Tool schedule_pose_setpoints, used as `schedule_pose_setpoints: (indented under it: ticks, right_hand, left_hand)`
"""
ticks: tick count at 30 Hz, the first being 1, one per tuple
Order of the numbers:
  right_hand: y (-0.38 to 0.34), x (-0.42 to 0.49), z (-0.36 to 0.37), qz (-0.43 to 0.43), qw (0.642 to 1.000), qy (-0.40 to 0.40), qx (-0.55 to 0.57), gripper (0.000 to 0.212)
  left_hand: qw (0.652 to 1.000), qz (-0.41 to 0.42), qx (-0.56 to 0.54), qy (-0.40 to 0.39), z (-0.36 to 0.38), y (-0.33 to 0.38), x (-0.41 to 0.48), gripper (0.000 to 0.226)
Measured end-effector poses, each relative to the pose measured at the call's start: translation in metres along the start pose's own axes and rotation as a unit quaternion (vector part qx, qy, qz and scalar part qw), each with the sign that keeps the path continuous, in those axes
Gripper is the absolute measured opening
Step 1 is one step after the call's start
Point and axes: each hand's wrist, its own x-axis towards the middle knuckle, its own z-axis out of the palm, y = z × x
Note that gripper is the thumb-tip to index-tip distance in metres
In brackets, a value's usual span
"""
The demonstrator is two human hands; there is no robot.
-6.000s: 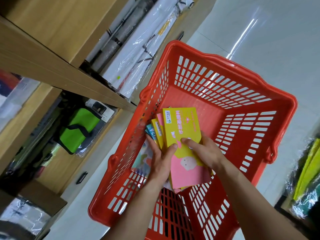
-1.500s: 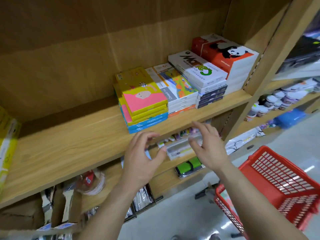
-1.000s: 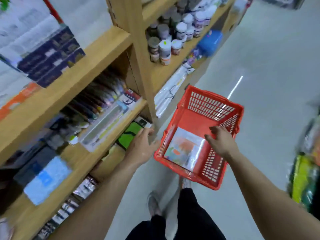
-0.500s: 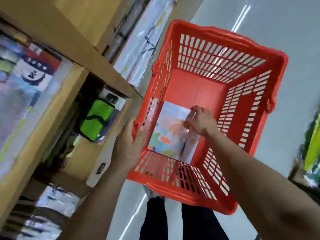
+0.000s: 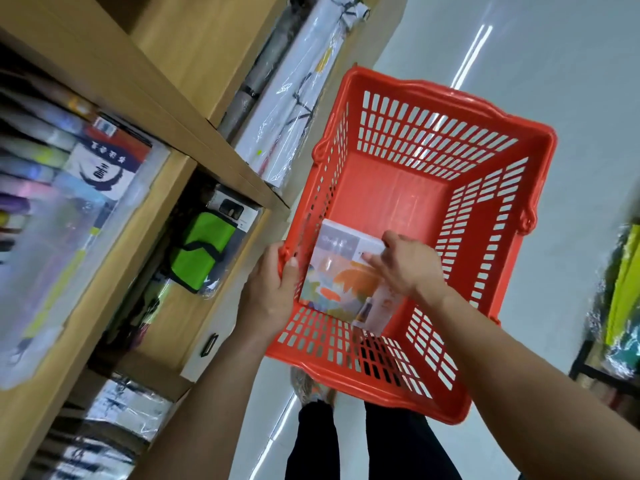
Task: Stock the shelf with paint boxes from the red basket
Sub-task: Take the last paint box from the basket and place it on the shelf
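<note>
— Left hand (image 5: 268,292)?
— Gripping the near-left rim of the red basket (image 5: 491,209), fingers curled over the edge, thumb inside.
— Right hand (image 5: 408,268)?
— Reaching down inside, fingers pinching the far edge of a paint box (image 5: 341,282) and tilting it up.
— Lying where?
— In the basket's near-left corner, against the slotted left wall; pastel abstract cover, its grey label too blurred for reading.
— Any legible writing?
— Only white characters on a dark pack (image 5: 104,164) on the wooden shelf (image 5: 166,109), too smeared for making out; green pouch (image 5: 201,251) sitting below.
</note>
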Motion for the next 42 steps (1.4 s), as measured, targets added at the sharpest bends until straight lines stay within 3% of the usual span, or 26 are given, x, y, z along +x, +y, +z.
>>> schedule_pose_setpoints:
  ticks: [8, 11, 16, 19, 22, 24, 27, 30, 32, 34, 37, 42]
  right_hand:
    - [-0.013, -0.072, -0.087, 0.036, 0.987, 0.153, 0.027, 0.059]
    - [-0.021, -0.1, -0.129, 0.043, 0.979, 0.197, 0.028, 0.063]
    - [-0.043, -0.149, -0.195, 0.018, 0.966, 0.257, 0.026, 0.064]
    - [-0.067, -0.18, -0.237, -0.03, 0.965, 0.258, 0.041, 0.066]
    - [-0.093, -0.212, -0.276, -0.079, 0.957, 0.267, 0.082, 0.058]
    - [-0.112, -0.232, -0.296, -0.111, 0.951, 0.249, 0.145, 0.053]
    - [-0.141, -0.258, -0.309, -0.17, 0.926, 0.211, 0.262, 0.045]
    - [-0.169, -0.283, -0.3, -0.213, 0.889, 0.219, 0.34, 0.066]
    - [-0.192, -0.305, -0.282, -0.231, 0.856, 0.201, 0.416, 0.072]
    - [-0.216, -0.325, -0.257, -0.255, 0.83, 0.17, 0.467, 0.059]
    - [-0.254, -0.35, -0.212, -0.303, 0.821, 0.104, 0.472, 0.065]
    - [-0.327, -0.386, -0.189, -0.391, 0.796, -0.009, 0.462, 0.059]
  left_hand:
    - [0.994, -0.063, 0.03, -0.082, -0.022, 0.001, -0.027, 0.051]
    - [0.997, -0.054, 0.036, -0.046, -0.042, 0.012, -0.057, 0.062]
    - [1.0, 0.029, 0.004, -0.001, -0.088, 0.064, -0.1, 0.076]
    - [0.996, 0.072, -0.052, -0.023, -0.118, 0.1, -0.121, 0.067]
    - [0.986, 0.125, -0.106, -0.025, -0.152, 0.121, -0.151, 0.032]
    - [0.98, 0.147, -0.136, 0.009, -0.177, 0.13, -0.175, 0.027]
    - [0.969, 0.186, -0.14, 0.082, -0.22, 0.132, -0.215, 0.037]
    - [0.959, 0.217, -0.113, 0.143, -0.262, 0.122, -0.257, 0.025]
    - [0.955, 0.207, -0.121, 0.176, -0.286, 0.109, -0.284, 0.043]
    - [0.947, 0.181, -0.137, 0.226, -0.305, 0.095, -0.311, 0.044]
    - [0.923, 0.157, -0.179, 0.303, -0.328, 0.075, -0.349, 0.024]
    - [0.851, 0.112, -0.306, 0.412, -0.352, 0.049, -0.407, 0.047]
